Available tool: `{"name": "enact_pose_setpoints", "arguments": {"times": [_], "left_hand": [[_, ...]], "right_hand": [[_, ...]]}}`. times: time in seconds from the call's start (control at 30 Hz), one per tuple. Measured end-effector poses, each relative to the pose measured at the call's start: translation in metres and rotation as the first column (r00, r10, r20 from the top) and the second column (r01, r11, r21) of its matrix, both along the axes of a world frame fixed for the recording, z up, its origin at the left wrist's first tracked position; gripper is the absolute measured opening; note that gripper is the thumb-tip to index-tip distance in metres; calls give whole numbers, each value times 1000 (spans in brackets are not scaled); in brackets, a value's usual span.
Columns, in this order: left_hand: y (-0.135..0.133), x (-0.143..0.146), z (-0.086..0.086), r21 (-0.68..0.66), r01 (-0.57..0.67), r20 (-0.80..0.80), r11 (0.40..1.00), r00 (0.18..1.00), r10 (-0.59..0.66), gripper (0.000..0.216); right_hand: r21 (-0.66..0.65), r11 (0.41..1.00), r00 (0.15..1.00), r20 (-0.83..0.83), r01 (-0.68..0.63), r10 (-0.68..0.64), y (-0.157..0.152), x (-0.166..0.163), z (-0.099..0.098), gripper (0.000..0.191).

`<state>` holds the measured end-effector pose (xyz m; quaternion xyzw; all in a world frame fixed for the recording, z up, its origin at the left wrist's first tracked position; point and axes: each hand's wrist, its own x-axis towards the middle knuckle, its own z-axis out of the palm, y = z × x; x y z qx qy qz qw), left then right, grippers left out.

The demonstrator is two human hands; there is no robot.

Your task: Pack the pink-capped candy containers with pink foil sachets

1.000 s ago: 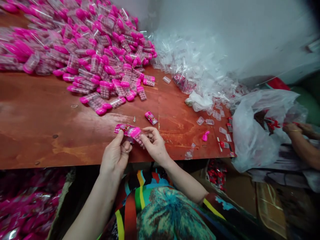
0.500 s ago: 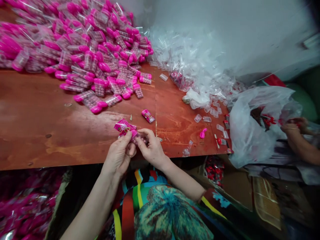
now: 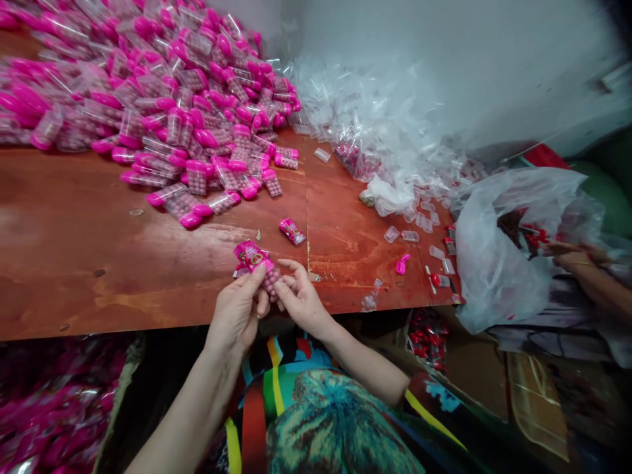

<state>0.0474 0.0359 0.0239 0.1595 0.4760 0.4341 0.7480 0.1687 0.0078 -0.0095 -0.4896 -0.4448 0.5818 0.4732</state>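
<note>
My left hand (image 3: 238, 311) and my right hand (image 3: 299, 299) meet at the near edge of the red-brown table (image 3: 74, 263). Between them they pinch a small clear candy case with a pink cap (image 3: 269, 275) and a pink printed label (image 3: 248, 255) that sticks up from its top. Both hands have their fingers closed on this piece. A second pink label (image 3: 292, 231) lies flat on the table just beyond the hands.
A big heap of pink-capped candy cases (image 3: 162, 92) fills the far left of the table. Clear plastic bags (image 3: 385, 125) pile up at the back right. Another person's hand (image 3: 575, 258) reaches into a white plastic bag (image 3: 498, 263) at the right. A box of pink packs (image 3: 54, 408) sits below left.
The label and case have turned more upright between my fingers and my hands have drawn closer together. The other person's hand has shifted inside the white bag.
</note>
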Motion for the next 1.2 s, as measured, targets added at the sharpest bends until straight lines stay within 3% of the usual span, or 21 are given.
{"name": "enact_pose_setpoints", "arguments": {"times": [0.13,0.2,0.3,0.4,0.53,0.63,0.7,0.77,0.83,0.9,1.0,1.1,1.2], "left_hand": [[-7,9,-2,-20,-58,-43,998,997,57,43],[-11,12,-3,-33,-46,-28,998,999,45,42],[-16,11,-3,-28,71,0,997,997,-71,41],[-19,6,-2,47,201,0,979,980,-201,40],[-20,8,-3,136,253,-72,958,967,-245,39],[-23,13,-2,138,300,-126,944,951,-284,37],[-26,12,-1,127,307,-206,943,938,-277,37],[-26,8,-1,140,245,-328,959,926,-189,38],[-22,0,-3,184,139,-418,973,907,-51,36],[-16,-8,-6,221,40,-430,975,901,61,33],[-5,-17,-13,236,-57,-411,970,899,152,37],[1,-23,-22,245,-106,-427,964,881,205,52],[4,-28,-28,230,-53,-485,972,860,161,62]], "right_hand": [[58,996,985,149,74,-81,-3,-4,0,41],[19,996,994,70,86,-87,-2,-2,2,41],[-58,997,996,-74,50,-55,4,6,6,47],[-117,993,986,-167,-17,-3,7,15,7,54],[-171,983,972,-232,-67,26,8,21,0,54],[-159,987,989,-148,-17,-7,12,29,-2,52],[-56,995,993,91,86,-81,17,38,3,55],[73,987,869,468,143,-161,22,44,11,59],[148,987,613,775,59,-153,26,40,18,57],[152,980,398,913,-127,-90,31,26,20,53],[103,933,202,979,-345,-34,40,-3,11,52],[79,936,107,993,-344,-44,46,-20,0,50],[115,929,135,988,-352,-71,47,-19,-6,46]]}}
